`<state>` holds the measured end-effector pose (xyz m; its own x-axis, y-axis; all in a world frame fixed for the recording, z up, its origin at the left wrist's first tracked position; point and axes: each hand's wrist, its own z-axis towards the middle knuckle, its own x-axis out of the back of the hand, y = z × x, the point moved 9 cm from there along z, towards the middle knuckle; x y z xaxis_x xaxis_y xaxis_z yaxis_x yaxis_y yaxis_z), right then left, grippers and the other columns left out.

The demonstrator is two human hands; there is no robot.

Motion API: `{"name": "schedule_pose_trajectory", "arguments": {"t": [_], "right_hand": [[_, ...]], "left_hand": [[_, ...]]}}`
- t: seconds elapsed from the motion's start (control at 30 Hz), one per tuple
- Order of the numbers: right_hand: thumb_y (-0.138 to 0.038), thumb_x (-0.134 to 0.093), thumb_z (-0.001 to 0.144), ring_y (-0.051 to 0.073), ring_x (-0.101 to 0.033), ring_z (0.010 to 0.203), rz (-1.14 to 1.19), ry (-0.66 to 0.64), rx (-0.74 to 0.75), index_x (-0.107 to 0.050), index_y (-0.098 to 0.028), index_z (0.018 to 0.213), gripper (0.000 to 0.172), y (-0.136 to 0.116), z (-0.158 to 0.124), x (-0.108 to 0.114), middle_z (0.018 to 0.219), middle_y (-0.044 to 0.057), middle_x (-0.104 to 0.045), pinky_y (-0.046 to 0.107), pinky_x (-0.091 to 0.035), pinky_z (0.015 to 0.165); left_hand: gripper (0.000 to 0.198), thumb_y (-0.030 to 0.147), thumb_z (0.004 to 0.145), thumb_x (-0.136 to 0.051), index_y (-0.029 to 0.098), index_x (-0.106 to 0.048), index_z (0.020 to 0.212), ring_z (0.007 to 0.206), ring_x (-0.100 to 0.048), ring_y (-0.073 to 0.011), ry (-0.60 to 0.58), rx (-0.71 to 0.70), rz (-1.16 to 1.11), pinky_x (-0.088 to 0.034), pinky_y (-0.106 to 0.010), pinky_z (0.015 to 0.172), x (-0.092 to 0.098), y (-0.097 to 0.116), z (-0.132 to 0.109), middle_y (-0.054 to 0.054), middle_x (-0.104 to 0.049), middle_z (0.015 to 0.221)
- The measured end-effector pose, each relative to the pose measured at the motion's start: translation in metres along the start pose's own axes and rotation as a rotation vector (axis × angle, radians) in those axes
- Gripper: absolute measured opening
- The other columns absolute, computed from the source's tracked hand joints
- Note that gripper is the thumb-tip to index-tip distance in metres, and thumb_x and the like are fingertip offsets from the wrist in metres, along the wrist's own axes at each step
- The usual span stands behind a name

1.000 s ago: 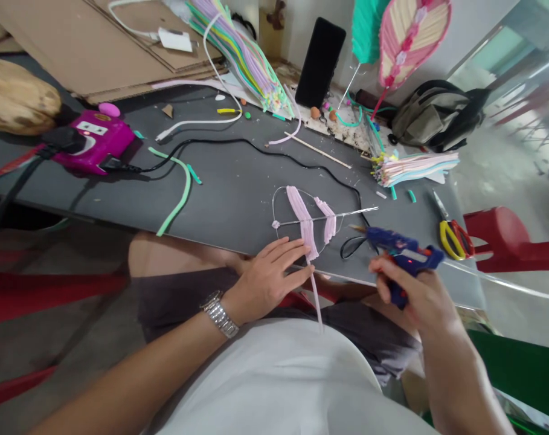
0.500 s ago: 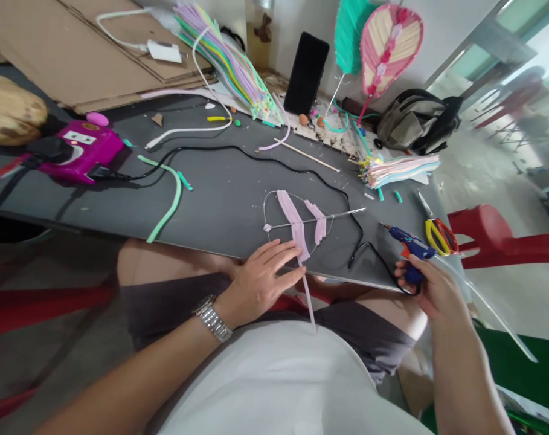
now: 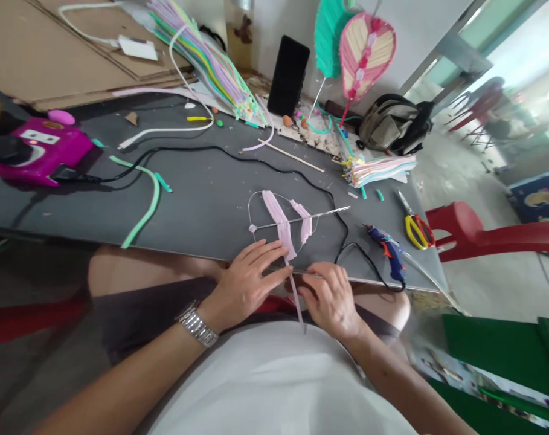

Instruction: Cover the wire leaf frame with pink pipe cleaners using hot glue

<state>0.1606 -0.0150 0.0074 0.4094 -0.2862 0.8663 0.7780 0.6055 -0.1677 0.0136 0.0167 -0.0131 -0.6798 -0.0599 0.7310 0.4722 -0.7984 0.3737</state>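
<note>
Pinching the pink strip point(image 3: 281, 226), right hand point(image 3: 331, 300) has released glue gun point(image 3: 389, 257); left hand point(image 3: 247, 284) spread.

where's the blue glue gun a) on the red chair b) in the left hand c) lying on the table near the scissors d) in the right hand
c: the blue glue gun lies on the dark table top near the yellow-handled scissors, apart from the right hand.
</note>
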Motion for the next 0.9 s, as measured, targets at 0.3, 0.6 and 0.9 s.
{"name": "schedule_pose_trajectory", "arguments": {"t": [0.3, 0.6, 0.9], "right_hand": [[-0.010, -0.063, 0.095, 0.022, -0.063, 0.090, 0.128, 0.089, 0.059, -0.061, -0.022, 0.113, 0.021, 0.005, 0.021, -0.017, 0.100, 0.009, -0.069, 0.038, -0.050, 0.082], [-0.008, -0.066, 0.092, 0.021, -0.063, 0.089, 0.158, 0.121, 0.080, -0.066, -0.023, 0.108, 0.022, 0.001, 0.030, -0.016, 0.096, 0.006, -0.068, 0.037, -0.049, 0.080], [-0.008, -0.066, 0.093, 0.019, -0.062, 0.087, 0.162, 0.095, 0.104, -0.068, -0.024, 0.104, 0.019, 0.002, 0.031, -0.014, 0.094, 0.005, -0.067, 0.035, -0.047, 0.079]], "left_hand": [[0.032, 0.009, 0.099, -0.057, 0.020, -0.069, 0.127, 0.138, -0.057, -0.0283, -0.003, -0.010, 0.021, -0.049, -0.054, 0.116, -0.001, 0.001, 0.002, -0.014, -0.066, 0.140], [0.039, 0.001, 0.095, -0.051, 0.011, -0.055, 0.132, 0.131, -0.065, -0.0250, 0.079, 0.067, -0.031, -0.054, -0.050, 0.113, 0.007, -0.002, 0.005, -0.016, -0.072, 0.132], [0.027, 0.005, 0.101, -0.047, 0.014, -0.067, 0.118, 0.132, -0.065, -0.0223, 0.038, 0.083, -0.030, -0.054, -0.046, 0.114, 0.004, -0.006, 0.005, -0.012, -0.073, 0.134]]}}
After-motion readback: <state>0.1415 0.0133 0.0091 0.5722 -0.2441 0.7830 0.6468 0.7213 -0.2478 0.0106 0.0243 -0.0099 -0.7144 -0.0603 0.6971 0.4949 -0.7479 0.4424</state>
